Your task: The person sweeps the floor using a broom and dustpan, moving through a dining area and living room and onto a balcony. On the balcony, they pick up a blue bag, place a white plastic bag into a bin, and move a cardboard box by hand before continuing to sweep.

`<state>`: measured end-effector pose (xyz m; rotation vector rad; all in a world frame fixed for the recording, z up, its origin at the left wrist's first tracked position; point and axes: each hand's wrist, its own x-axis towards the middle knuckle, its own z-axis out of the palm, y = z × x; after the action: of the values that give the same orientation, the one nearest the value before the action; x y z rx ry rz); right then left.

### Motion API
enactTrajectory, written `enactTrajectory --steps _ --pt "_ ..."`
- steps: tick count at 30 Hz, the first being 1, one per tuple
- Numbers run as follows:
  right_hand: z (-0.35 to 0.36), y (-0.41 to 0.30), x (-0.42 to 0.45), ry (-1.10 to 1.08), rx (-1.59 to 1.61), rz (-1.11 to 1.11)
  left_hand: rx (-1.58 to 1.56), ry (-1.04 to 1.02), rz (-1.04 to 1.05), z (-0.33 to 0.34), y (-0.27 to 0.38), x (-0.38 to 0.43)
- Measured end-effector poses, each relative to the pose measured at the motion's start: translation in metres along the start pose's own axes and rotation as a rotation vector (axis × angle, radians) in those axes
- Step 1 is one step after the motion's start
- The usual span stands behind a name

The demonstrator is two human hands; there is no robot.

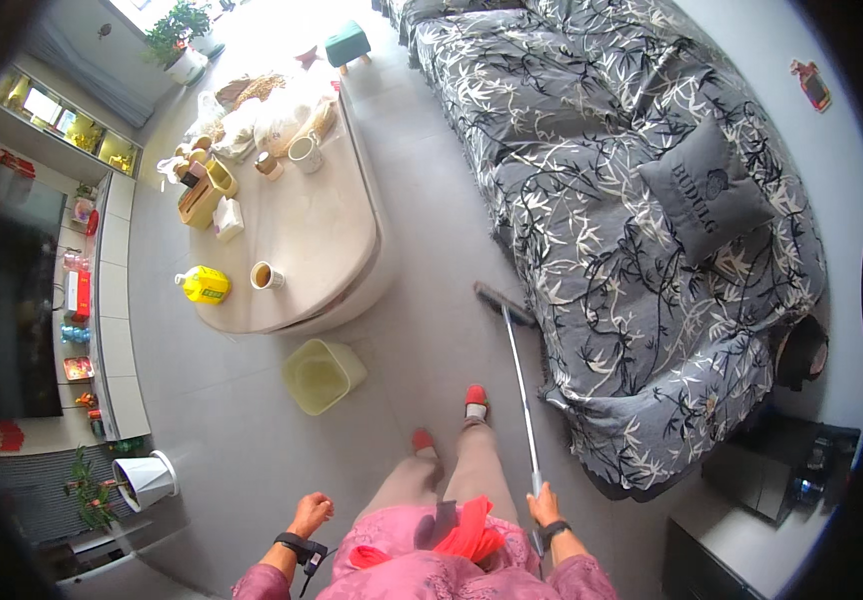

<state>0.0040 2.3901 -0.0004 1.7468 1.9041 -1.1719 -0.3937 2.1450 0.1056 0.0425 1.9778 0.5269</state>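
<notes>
My right hand (545, 505) grips the grey upper part of a long broom handle (523, 390). The handle runs forward to a broom head (504, 304) with dark bristles on the floor, its right end against the hanging edge of the sofa cover (611, 352). My left hand (312, 514) hangs beside my left thigh with its fingers loosely curled, and nothing shows in it. A black strap with a small device (304, 550) sits on the left wrist. Red cloth (474, 534) lies across my lap-high pink clothing.
Ahead on the left stands a coffee table (326, 247) with a paper cup (265, 276), a yellow bottle (205, 285), a mug (305, 154) and bags (274, 124). A waste bin (319, 377) stands before it. A green stool (347, 45) and a white planter (148, 480) are farther off.
</notes>
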Motion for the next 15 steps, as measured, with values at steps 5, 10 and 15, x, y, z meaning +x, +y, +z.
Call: enactTrajectory --steps 5,10,15 --pt "-0.043 -0.049 0.098 -0.175 0.133 -0.047 0.057 -0.015 -0.076 0.013 0.032 -0.004" --pt "-0.096 -0.083 0.153 -0.237 0.02 0.032 -0.066 0.011 -0.048 0.025 0.088 -0.001" --pt "-0.113 -0.098 0.208 -0.193 -0.076 -0.08 -0.097 -0.011 -0.06 0.024 0.118 0.02"
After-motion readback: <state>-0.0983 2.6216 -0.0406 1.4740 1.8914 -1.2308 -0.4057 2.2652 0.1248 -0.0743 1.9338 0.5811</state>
